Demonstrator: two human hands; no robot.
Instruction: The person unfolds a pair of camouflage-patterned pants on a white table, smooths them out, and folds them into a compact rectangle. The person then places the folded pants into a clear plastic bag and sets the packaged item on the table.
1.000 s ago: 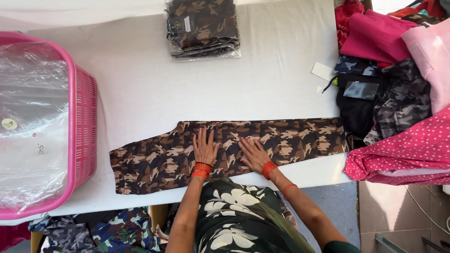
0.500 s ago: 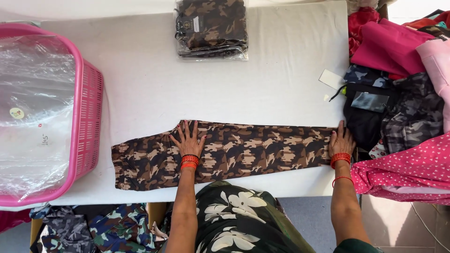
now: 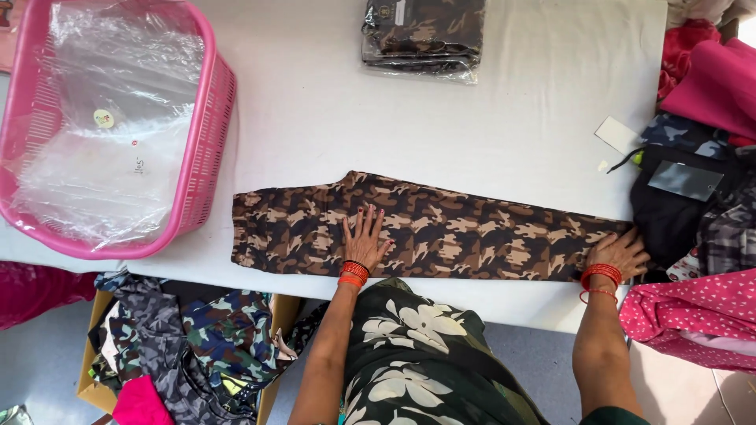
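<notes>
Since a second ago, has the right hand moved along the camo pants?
Yes. The right hand slid from beside the left hand out to the end of the camouflage pants, near the dark clothes pile.

Right hand [image 3: 622, 253] now at trouser end [image 3: 606, 236]

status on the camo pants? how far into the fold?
Done: a bagged stack of folded camo garments sits at the table's far edge. In hand: camo pants lie flat lengthwise, left hand pressing mid-leg, right hand at the right end. Left: no crosswise fold yet; no bag on them.
</notes>
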